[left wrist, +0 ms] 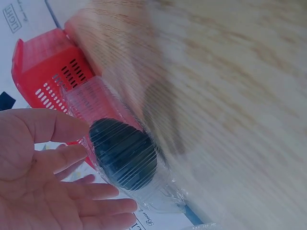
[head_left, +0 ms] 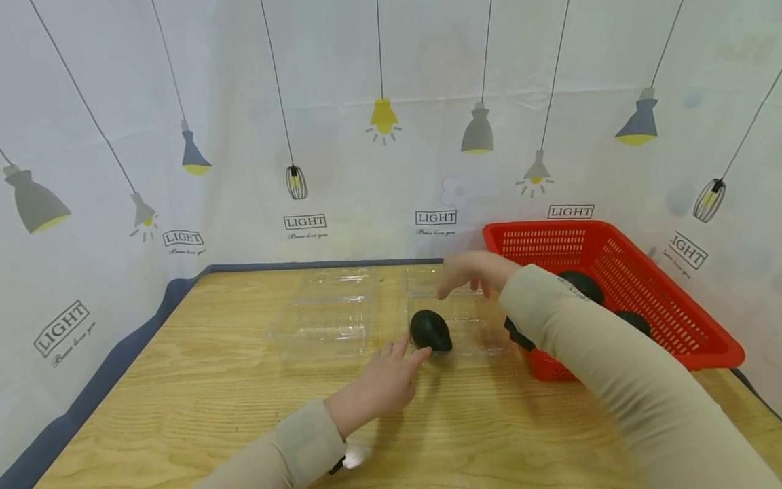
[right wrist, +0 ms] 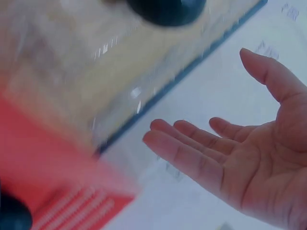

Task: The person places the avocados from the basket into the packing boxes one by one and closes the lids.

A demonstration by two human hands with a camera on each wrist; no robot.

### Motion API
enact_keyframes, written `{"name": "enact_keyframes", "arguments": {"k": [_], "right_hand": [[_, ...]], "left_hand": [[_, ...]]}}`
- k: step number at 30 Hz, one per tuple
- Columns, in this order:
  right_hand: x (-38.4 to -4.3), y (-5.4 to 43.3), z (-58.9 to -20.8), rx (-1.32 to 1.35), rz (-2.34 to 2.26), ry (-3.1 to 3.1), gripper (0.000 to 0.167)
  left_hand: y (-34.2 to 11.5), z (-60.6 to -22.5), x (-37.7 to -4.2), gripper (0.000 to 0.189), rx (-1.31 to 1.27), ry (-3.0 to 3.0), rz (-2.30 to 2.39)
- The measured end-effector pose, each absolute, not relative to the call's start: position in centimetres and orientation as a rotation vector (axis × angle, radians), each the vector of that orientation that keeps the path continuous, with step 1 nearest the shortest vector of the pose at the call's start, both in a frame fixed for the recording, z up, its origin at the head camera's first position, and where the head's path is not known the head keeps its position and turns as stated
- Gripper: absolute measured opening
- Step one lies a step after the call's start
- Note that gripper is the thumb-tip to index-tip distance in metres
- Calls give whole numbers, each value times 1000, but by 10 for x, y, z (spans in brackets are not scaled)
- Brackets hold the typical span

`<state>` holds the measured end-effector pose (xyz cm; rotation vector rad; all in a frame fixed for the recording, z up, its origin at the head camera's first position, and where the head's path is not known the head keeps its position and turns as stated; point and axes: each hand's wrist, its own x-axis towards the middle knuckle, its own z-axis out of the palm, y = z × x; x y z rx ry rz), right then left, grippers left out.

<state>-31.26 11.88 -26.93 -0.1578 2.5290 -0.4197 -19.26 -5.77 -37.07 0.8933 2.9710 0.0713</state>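
A dark green avocado [head_left: 430, 331] lies at the front left of a clear plastic compartment tray [head_left: 467, 310] on the table. My left hand [head_left: 381, 380] is right beside it, thumb and forefinger extended toward the avocado and the tray's near edge. In the left wrist view, the left hand [left wrist: 43, 177] has its palm showing and its fingers loosely spread next to the avocado [left wrist: 123, 153]. Above the back of the tray hovers my right hand [head_left: 473, 268], holding nothing. Its fingers are relaxed and apart in the right wrist view, where the hand [right wrist: 235, 167] shows palm and fingers.
On the right stands a red perforated basket [head_left: 721, 348], with avocados [head_left: 583, 285] inside, partly hidden by the right sleeve [head_left: 586, 333]. A second clear plastic tray [head_left: 332, 319] sits left of the first. Behind the wooden table [head_left: 201, 380] hangs a lamp-printed cloth [head_left: 354, 176].
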Motion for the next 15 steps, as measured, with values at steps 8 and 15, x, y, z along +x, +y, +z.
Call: {"name": "enact_keyframes", "arguments": {"k": [8, 15], "right_hand": [[-329, 185, -245, -125, -407, 2650, 74], [-337, 251, -256, -118, -512, 2663, 66]], "left_hand": [[-57, -370, -193, 54, 896, 2978, 63], [-58, -370, -191, 54, 880, 2975, 75]]}}
